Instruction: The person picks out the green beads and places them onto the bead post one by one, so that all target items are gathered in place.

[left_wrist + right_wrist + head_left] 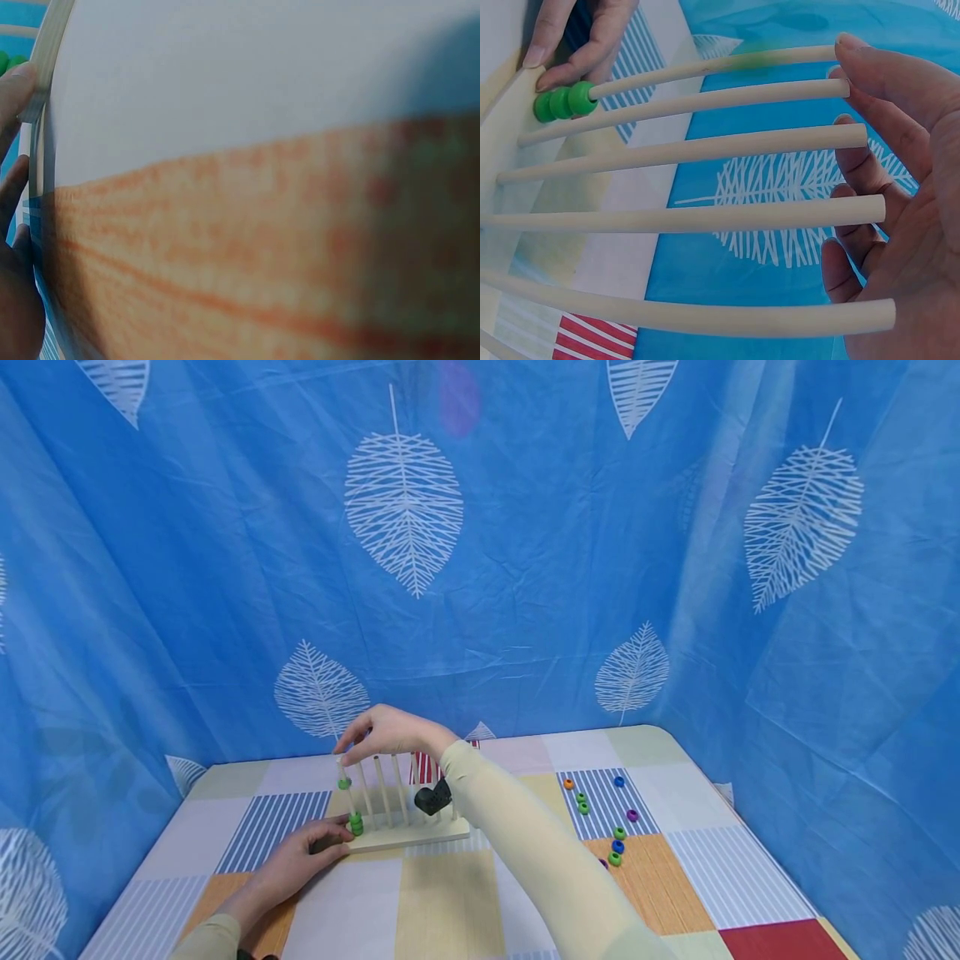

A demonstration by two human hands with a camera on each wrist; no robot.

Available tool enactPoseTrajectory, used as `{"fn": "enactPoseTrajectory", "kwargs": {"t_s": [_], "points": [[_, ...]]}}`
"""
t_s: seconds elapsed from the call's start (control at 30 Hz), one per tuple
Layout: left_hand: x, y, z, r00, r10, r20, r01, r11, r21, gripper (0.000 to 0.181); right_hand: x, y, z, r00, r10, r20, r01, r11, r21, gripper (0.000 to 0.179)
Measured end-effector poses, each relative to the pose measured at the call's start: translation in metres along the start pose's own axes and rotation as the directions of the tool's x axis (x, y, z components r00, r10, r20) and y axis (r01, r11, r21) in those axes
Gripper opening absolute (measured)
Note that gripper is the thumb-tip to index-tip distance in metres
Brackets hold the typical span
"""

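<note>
A pale wooden peg rack [408,837] stands on the table with a row of upright pegs. Three green beads [564,103] are stacked at the foot of its end peg. Higher on that peg is one more green bead [344,783], blurred in the right wrist view and apart from the fingers. My right hand [386,731] is at the peg's top, thumb and fingertips beside the tip, with no bead between them. My left hand [300,858] grips the left end of the rack's base, next to the stacked beads.
On the table's right side lie loose beads: an orange bead [568,784], blue beads [619,782], green beads [619,833] and purple beads [632,815]. A patchwork cloth [360,910] covers the table. Blue leaf-print curtains [517,610] hang behind it and at both sides.
</note>
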State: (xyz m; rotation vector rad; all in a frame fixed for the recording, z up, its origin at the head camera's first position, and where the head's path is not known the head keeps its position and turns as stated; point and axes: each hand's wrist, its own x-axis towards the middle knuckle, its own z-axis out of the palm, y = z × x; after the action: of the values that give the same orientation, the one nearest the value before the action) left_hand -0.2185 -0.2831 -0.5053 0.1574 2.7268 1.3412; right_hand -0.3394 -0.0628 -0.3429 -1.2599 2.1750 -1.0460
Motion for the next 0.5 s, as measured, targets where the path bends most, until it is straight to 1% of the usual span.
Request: {"fn": "enactPoseTrajectory", "kwargs": {"t_s": [0.23,0.33,0.47,0.5], "points": [[0.001,-0.001,0.000,1.000,0.001,-0.003,-0.001,1.000,0.002,0.013,-0.005,-0.001,-0.005,1.000,-0.019,-0.006,0.019,1.000,-0.009,0.026],[0.002,-0.002,0.000,1.000,0.010,-0.003,-0.010,1.000,0.011,0.014,-0.008,-0.002,-0.008,1.000,-0.021,-0.023,0.021,1.000,-0.005,0.024],[0.002,-0.001,0.000,1.000,0.000,-0.004,0.000,1.000,0.028,0.016,-0.013,-0.003,-0.012,0.997,-0.039,-0.061,0.039,0.999,0.009,0.024],[0.001,-0.001,0.000,1.000,-0.010,-0.007,0.010,1.000,0.025,0.015,-0.015,-0.004,-0.014,0.997,-0.044,-0.070,0.045,0.999,0.013,0.024]]}}
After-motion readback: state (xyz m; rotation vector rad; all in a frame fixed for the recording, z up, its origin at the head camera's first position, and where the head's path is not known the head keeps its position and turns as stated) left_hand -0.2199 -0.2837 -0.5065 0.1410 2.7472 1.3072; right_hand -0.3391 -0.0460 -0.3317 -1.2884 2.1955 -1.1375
